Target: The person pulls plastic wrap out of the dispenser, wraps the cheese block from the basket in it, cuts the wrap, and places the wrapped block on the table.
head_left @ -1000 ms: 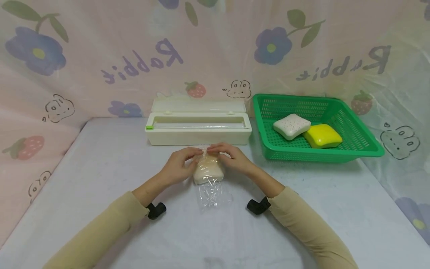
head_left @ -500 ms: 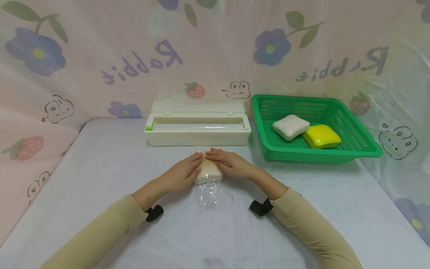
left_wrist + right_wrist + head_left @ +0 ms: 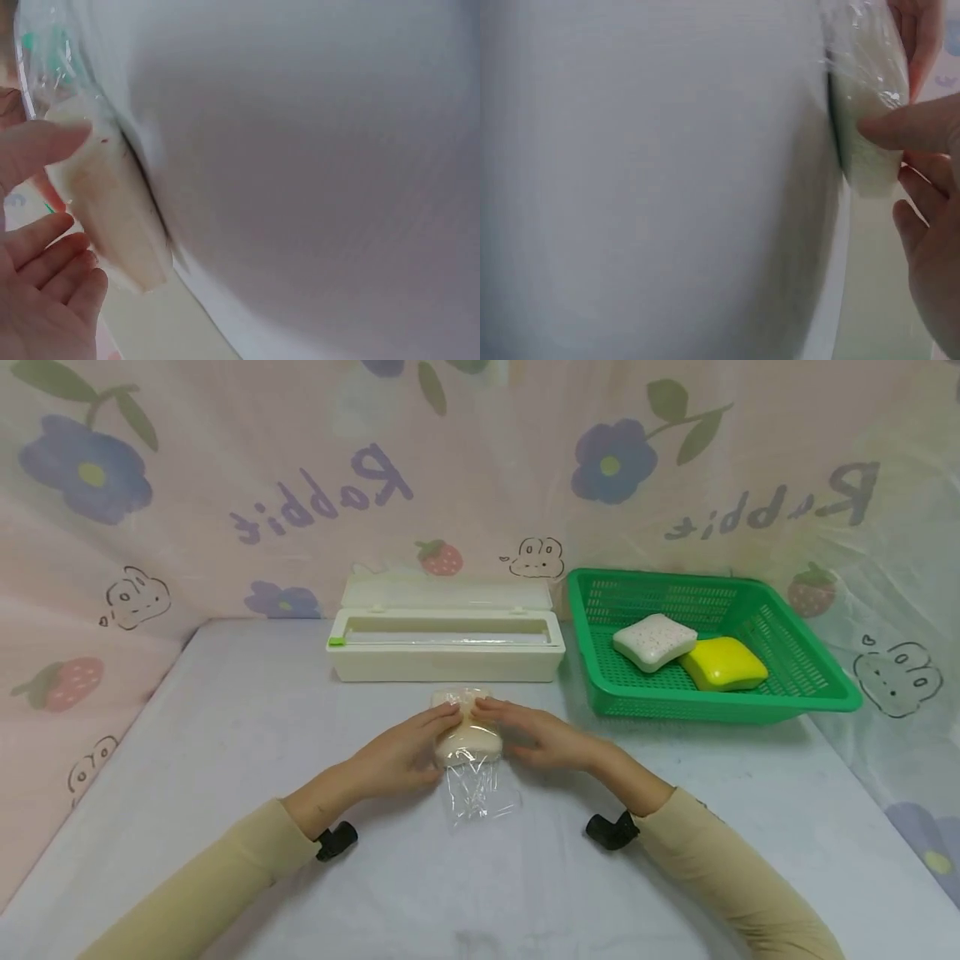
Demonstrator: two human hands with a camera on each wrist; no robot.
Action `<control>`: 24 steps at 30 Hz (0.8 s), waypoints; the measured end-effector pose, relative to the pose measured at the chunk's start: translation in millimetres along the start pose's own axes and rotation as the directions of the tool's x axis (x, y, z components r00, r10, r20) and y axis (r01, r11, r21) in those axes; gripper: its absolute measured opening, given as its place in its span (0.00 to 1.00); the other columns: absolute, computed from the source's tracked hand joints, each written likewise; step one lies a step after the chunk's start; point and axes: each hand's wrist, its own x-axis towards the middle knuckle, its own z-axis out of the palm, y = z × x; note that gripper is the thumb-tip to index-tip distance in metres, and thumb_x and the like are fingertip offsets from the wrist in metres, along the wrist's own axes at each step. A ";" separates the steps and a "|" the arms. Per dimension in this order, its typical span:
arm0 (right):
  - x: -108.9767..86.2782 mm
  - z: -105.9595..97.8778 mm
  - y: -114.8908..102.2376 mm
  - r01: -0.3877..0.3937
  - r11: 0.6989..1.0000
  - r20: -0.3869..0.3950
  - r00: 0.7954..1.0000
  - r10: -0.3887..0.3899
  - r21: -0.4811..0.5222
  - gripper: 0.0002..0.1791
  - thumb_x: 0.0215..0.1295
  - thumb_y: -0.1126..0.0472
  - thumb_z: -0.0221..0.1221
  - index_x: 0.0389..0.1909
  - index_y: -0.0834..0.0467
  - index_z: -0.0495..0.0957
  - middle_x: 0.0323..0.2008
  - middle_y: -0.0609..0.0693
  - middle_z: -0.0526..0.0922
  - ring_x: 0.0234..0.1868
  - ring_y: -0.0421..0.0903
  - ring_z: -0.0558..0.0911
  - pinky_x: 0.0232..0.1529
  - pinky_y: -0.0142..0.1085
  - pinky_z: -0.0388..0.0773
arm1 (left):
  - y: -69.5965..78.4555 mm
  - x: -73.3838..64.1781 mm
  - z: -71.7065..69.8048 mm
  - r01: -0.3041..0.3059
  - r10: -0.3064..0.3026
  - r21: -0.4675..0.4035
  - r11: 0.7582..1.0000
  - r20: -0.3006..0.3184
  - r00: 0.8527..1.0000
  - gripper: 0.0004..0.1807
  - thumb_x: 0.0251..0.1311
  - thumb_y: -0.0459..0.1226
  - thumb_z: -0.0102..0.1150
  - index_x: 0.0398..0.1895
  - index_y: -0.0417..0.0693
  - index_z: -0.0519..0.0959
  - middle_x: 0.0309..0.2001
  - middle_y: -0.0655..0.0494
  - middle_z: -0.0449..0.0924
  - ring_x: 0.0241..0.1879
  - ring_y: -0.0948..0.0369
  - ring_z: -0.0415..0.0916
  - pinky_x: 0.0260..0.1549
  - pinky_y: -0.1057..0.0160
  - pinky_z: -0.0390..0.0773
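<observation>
A cream bar of soap (image 3: 468, 743) lies on the table under clear cling film (image 3: 480, 793), whose loose end spreads toward the near side. From the left, my left hand (image 3: 397, 752) touches the bar's upper face with nearly straight fingertips. My right hand (image 3: 543, 737) lies on the opposite side, its fingertips on the film over the bar. In the left wrist view the thumb is beside the soap (image 3: 120, 210) and the fingers are relaxed. The right wrist view has the thumb against the side of the wrapped soap (image 3: 866, 150).
Behind the soap stands a white cling film dispenser (image 3: 450, 665), lid raised, with a green slider (image 3: 337, 642) at its left end. To its right is a green basket (image 3: 712, 706) containing a white speckled soap bar (image 3: 654, 642) and a yellow one (image 3: 723, 663).
My fingers have moved from the bar's far end, where they were handling the film, down onto its top and sides. My hands have since eased slightly apart.
</observation>
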 end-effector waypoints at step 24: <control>4.9 9.4 -0.6 -0.092 0.992 -0.083 0.992 0.100 0.090 0.28 0.64 0.56 0.62 0.64 0.57 0.71 0.70 0.53 0.65 0.72 0.51 0.61 0.69 0.50 0.61 | 9.6 11.1 7.3 0.102 -0.103 -0.014 0.995 -0.119 0.987 0.26 0.66 0.48 0.55 0.60 0.40 0.73 0.63 0.44 0.72 0.64 0.47 0.67 0.63 0.46 0.67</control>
